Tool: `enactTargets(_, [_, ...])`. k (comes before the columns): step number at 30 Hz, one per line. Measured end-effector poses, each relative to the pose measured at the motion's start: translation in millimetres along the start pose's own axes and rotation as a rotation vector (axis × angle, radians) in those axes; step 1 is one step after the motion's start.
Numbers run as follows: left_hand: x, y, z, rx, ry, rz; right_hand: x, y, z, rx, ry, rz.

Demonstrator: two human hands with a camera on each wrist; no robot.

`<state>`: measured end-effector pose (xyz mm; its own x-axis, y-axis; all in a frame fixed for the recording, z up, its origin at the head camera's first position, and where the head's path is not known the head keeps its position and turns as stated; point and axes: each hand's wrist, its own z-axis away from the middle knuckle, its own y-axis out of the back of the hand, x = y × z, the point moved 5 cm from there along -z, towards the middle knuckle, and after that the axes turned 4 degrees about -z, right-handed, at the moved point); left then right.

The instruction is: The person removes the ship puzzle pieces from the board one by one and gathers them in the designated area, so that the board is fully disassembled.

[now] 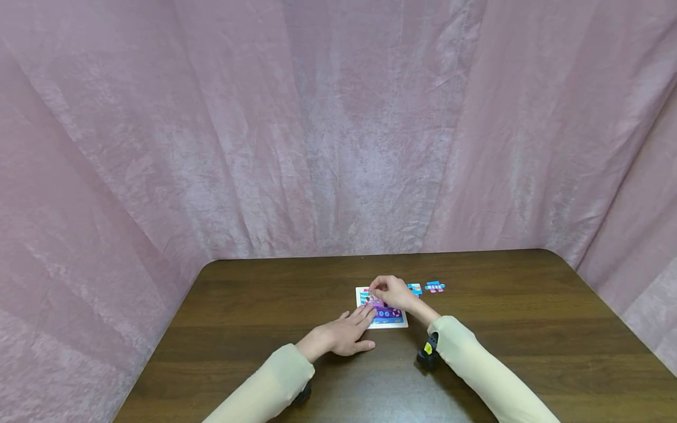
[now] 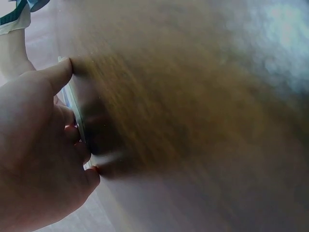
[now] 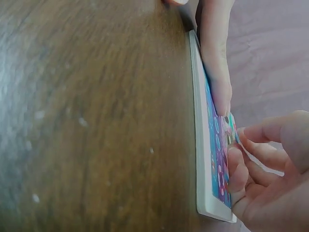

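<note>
Puzzle board [image 1: 392, 321]: lies flat on the counter [image 1: 264, 305], its white frame around a printed picture in purple, blue and pink; both hands partly cover it.
Left hand [image 1: 349, 335]: reaches over the near left part of the board, fingers extended and resting on the printed surface, thumb spread out beside the board's near edge; it has hold of nothing.
Right hand [image 1: 394, 292]: sits above the far part of the board, thumb and fingertips nearly closed together, pinching a thin piece.
Pinched piece [image 3: 233, 126]: stands tilted at the board's surface, just beside the left fingertips in the right wrist view; the hands hide much of it, so whether any edge is seated cannot be told.
Nearer loose piece [image 1: 415, 288]: just past the board's far right corner, partly behind the right hand.
Farther loose piece [image 1: 435, 287]: blue, pink and white, farther to the right of the board, flat on the wood.
Sleeves [image 1: 476, 352]: pale, coming from the near side of the board.
Black device [image 1: 427, 352]: at the right cuff, nearer the person than the board, with a yellow mark.
Curtain [image 1: 338, 129]: pink, hanging well beyond the board.
</note>
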<state>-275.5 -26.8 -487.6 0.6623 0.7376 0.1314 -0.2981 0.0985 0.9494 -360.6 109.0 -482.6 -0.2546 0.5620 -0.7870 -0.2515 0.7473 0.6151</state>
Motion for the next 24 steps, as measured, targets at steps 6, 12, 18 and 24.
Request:
enactTargets(6, [-0.3, 0.3, 0.2, -0.008, 0.005, 0.008, 3.4, -0.1, -1.6, 0.04, -0.053, -0.089])
enactTargets(12, [-0.8, -0.3, -0.6, -0.003, 0.008, -0.009, 2.3, -2.7, -2.7, 0.025, -0.038, -0.089])
enactTargets(18, [-0.4, -0.8, -0.3, 0.003, 0.014, -0.021, 0.4, -5.8, -4.4, 0.06, -0.029, -0.023])
enactTargets(24, [0.0, -0.4, 0.2, 0.007, 0.014, -0.027, -4.4, -6.4, -4.7, 0.064, -0.031, 0.022])
